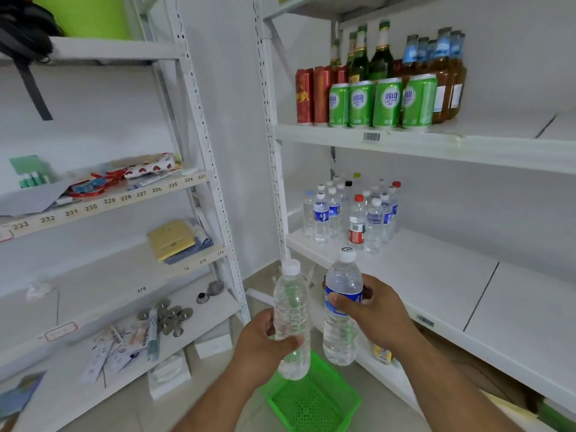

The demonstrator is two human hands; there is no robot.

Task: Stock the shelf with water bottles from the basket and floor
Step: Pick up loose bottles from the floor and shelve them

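Note:
My left hand (265,341) grips a clear, unlabelled water bottle (291,307) with a white cap, held upright. My right hand (374,310) grips a second water bottle with a blue label (341,332), also upright, just to the right of the first. Both bottles hang in front of the white shelf (436,285) on the right, below its front edge. Several water bottles (352,213) stand grouped at the back left of that shelf. A green plastic basket (314,400) sits on the floor under my hands; the part of it in view holds nothing.
The shelf above carries green cans (383,102), red cans (311,95) and glass bottles. A second white rack on the left (124,275) holds packets, metal discs and papers. White boxes (213,346) lie on the floor beside it. A yellow item (381,353) sits on the lowest right shelf.

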